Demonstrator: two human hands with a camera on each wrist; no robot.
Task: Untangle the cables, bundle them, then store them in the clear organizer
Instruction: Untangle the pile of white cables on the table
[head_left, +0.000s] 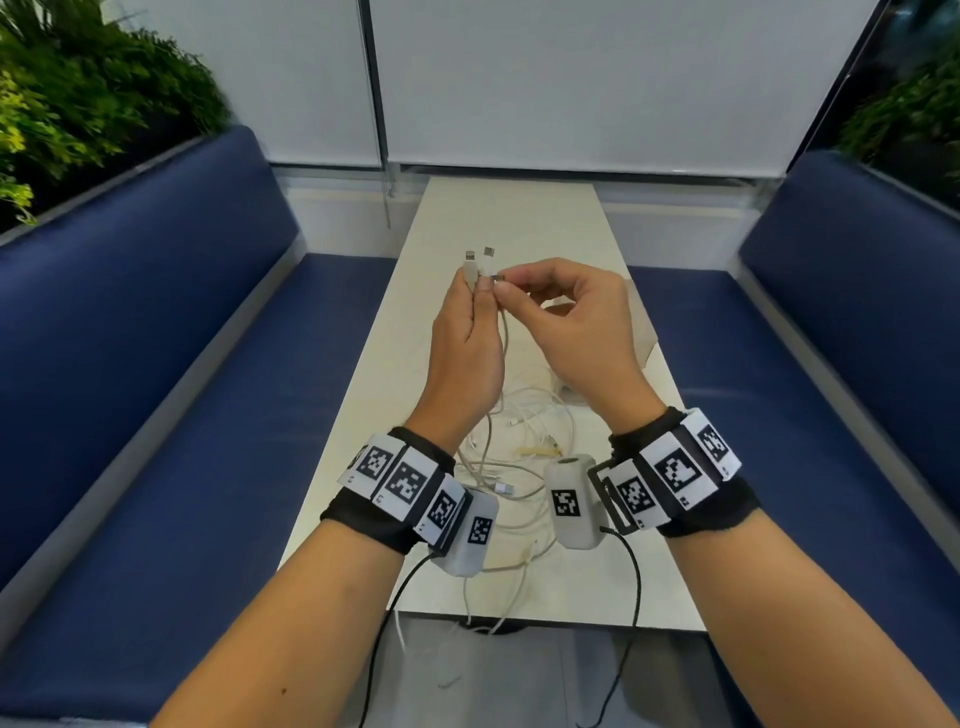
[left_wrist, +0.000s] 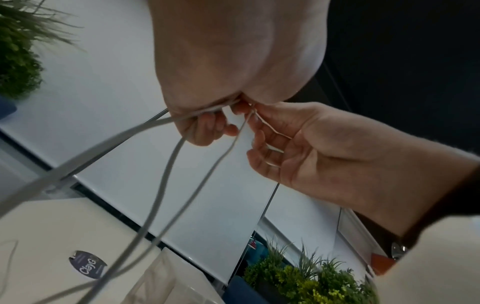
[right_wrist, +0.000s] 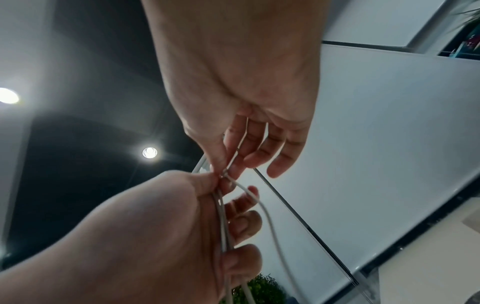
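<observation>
Left hand (head_left: 465, 358) raised above the middle of the long pale bench (head_left: 519, 218); its grip is closed around several thin white cables (head_left: 504, 332), two connector ends (head_left: 479, 255) standing up past the fingertips. Right hand (head_left: 576, 332) just beside it, thumb and forefinger pinching another small metal plug (head_left: 500, 279) against the left fingers; remaining fingers loosely curled. Slack from the held cables drops to a tangled white heap (head_left: 519, 447) near the bench's near edge. Clear organizer (head_left: 641, 332) on the bench, mostly hidden behind the right hand.

White cables (left_wrist: 166, 181) in left hand (left_wrist: 207, 127) grip, right hand (left_wrist: 298, 148) pinching one.
</observation>
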